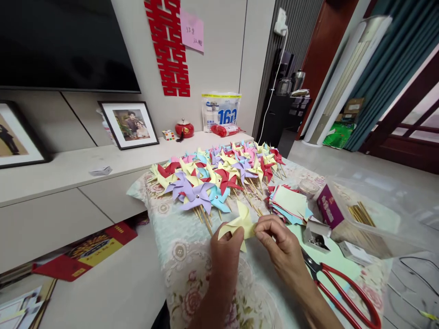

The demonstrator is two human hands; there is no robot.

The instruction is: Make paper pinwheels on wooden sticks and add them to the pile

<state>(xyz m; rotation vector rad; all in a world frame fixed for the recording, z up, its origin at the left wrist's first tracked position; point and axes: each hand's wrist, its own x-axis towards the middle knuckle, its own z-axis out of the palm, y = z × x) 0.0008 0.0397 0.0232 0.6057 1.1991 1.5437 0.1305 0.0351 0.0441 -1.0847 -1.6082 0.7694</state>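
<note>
A pale yellow paper pinwheel (244, 214) with folded blades is held above the front of the table. My left hand (227, 251) grips it from the left, thumb pressed over its middle. The fingertips of my right hand (284, 249) are pinched together at its right-hand corner. Just beyond my hands lie many finished pinwheels, among them a purple pinwheel (198, 196) and a light blue pinwheel (219, 199), on thin wooden sticks. Beside my right forearm rest red-handled scissors (334, 274), partly covered by the arm. Any pin in the held pinwheel is hidden by my fingers.
To the right stand a paper stack (290, 202), a small open box (317, 237) of metal bits, a white box (356, 252) and a clear plastic bin (384, 237) with wooden sticks. A floral tablecloth (192, 269) covers the table. Behind runs a white cabinet (68, 176).
</note>
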